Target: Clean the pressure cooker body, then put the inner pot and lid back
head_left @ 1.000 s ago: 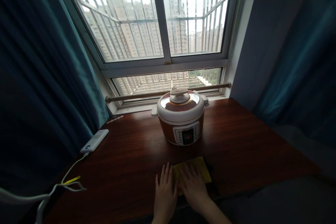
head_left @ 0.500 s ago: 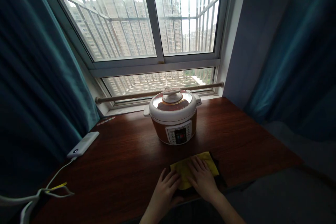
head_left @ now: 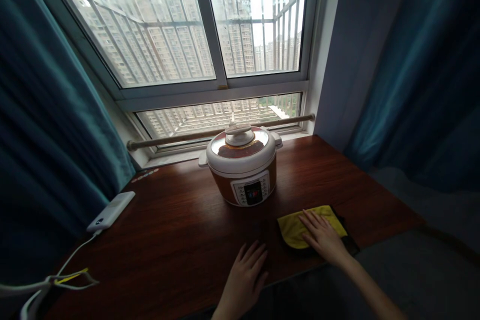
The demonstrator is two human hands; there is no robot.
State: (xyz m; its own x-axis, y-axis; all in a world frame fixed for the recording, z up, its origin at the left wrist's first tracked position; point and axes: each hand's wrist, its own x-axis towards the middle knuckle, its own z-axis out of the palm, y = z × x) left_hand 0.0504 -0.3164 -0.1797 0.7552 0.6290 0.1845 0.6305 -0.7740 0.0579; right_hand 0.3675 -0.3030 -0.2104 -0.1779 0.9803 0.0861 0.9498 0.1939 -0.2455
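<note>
Cloth: a yellow cloth [head_left: 300,227] lies flat on the wooden table [head_left: 180,230], under the right hand and a little to the right of the left hand, near the table's front edge. A darker layer shows at its right and near edges; I cannot tell whether that is its own underside or a second piece.
How it handles: it looks soft, thin and light, so it should fold and bunch easily and slide over the smooth wood under a flat palm. Nothing about it seems fragile.
Where to take hold: judging by how it lies, a flat press on the middle suits it for sliding; to lift it, a pinch at the free left corner or the far edge would be easiest.
Right hand: the right hand [head_left: 322,239] lies palm down on the cloth, fingers spread and pointing up-left, pressing and not pinching.
Left hand: the left hand [head_left: 245,277] rests flat on bare wood, fingers loosely spread, holding nothing, just apart from the cloth.
Cooker: an electric cooker [head_left: 240,165] with its lid on stands beyond both hands, well clear of the cloth.
Far left: a white power bank [head_left: 111,211] with a cable [head_left: 71,260] lies well to the left of the left hand.
Around: window [head_left: 210,35] beyond the cooker, teal curtains [head_left: 48,125] at both sides.
</note>
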